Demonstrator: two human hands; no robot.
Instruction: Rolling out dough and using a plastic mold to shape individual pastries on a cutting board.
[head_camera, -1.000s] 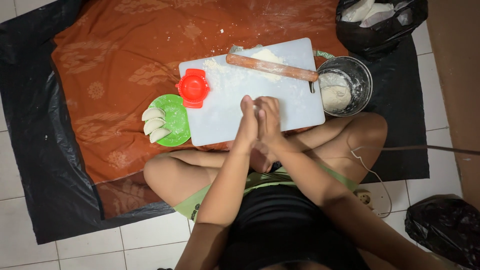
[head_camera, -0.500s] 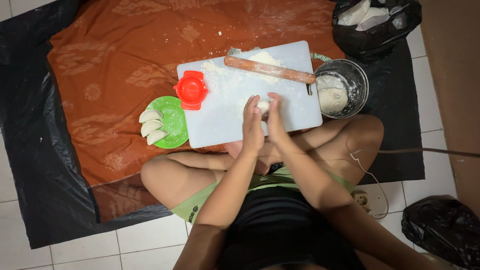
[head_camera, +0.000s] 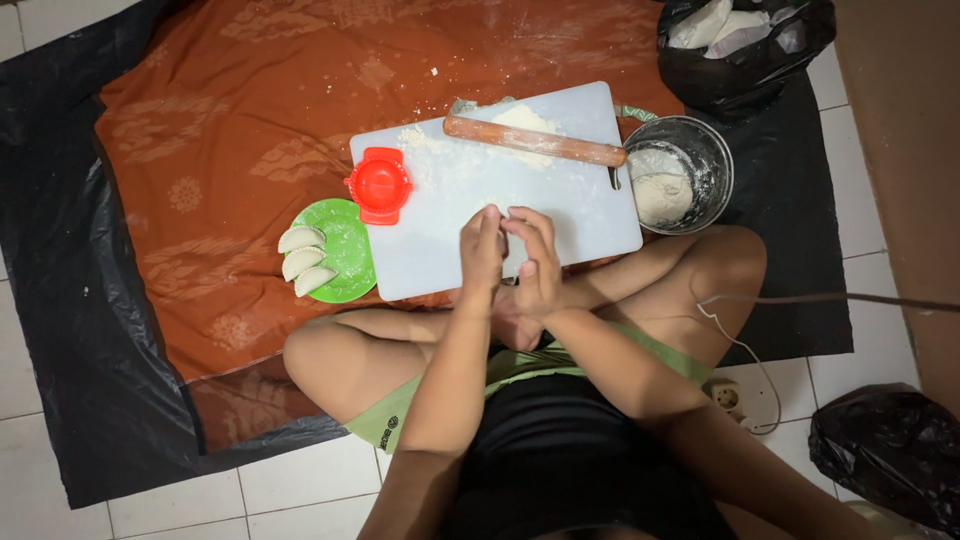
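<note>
White board (head_camera: 560, 205), one rolling pin (head_camera: 533, 141), three dumplings (head_camera: 301, 259)

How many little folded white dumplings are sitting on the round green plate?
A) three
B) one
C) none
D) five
A: three folded white dumplings lie in a row on the left part of the round green plate, beside the white cutting board.

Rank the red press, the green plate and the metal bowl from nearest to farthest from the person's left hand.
1. Red press, up and left of the left hand.
2. Green plate, farther left.
3. Metal bowl, far right, beyond the other hand.
</note>
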